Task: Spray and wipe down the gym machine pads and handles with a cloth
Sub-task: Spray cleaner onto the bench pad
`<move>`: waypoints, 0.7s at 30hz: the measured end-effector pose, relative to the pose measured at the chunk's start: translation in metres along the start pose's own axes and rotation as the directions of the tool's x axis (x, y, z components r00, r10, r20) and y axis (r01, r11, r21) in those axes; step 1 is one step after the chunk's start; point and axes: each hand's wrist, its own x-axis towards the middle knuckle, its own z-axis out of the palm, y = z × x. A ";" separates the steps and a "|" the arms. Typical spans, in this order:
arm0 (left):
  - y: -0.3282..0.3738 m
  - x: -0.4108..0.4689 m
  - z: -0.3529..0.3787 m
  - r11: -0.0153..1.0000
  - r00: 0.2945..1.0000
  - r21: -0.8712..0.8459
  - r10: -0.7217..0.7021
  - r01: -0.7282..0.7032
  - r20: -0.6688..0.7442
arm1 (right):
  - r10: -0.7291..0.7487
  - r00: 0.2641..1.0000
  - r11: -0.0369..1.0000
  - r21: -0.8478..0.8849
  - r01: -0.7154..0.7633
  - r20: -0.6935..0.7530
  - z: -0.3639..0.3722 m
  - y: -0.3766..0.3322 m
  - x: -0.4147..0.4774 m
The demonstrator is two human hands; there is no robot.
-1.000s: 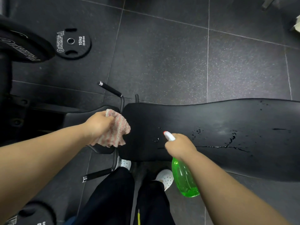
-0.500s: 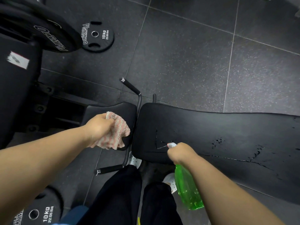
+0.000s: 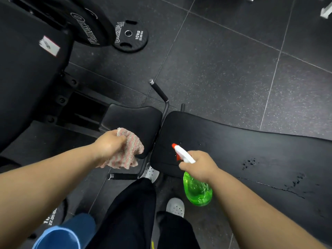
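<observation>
- Currently, right hand (image 3: 199,168) grips spray bottle (image 3: 196,191), nozzle over long pad's (image 3: 233,146) near-left corner; fill level indiscernible.
- Left hand (image 3: 109,146) clutches striped cloth (image 3: 129,153) at seat pad's (image 3: 133,121) near edge.

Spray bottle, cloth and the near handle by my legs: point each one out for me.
spray bottle (image 3: 197,192), head view, on the green body under the trigger head.
cloth (image 3: 130,152), head view, on the middle of the striped folds.
near handle (image 3: 124,176), head view, on the middle of its black grip.
</observation>
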 end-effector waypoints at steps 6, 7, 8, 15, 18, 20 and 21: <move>-0.091 -0.035 0.028 0.978 0.990 -0.198 -0.085 0.061 -0.117 | -0.252 0.966 0.962 -0.090 0.256 0.053 0.060 0.021 -0.012; -0.112 -0.042 0.034 0.969 0.983 -0.233 -0.112 0.076 -0.146 | -0.306 0.950 0.940 -0.135 0.312 0.068 0.075 0.025 -0.014; -0.135 -0.050 0.039 0.960 0.974 -0.261 -0.151 0.103 -0.171 | -0.367 0.927 0.909 -0.181 0.375 0.076 0.092 0.030 -0.015; -0.286 -0.090 0.068 0.850 0.889 -0.486 -0.368 0.204 -0.272 | -0.559 0.803 0.709 -0.383 0.592 0.207 0.218 0.037 -0.021; -0.354 -0.086 0.074 0.785 0.860 -0.568 -0.447 0.246 -0.246 | -0.561 0.780 0.700 -0.346 0.625 0.276 0.279 0.038 -0.012; -0.401 -0.078 0.077 0.758 0.826 -0.605 -0.489 0.244 -0.280 | -0.545 0.774 0.692 -0.350 0.632 0.321 0.329 0.044 0.001; -0.423 -0.072 0.078 0.750 0.817 -0.618 -0.498 0.236 -0.292 | -0.541 0.777 0.685 -0.367 0.629 0.322 0.354 0.048 0.010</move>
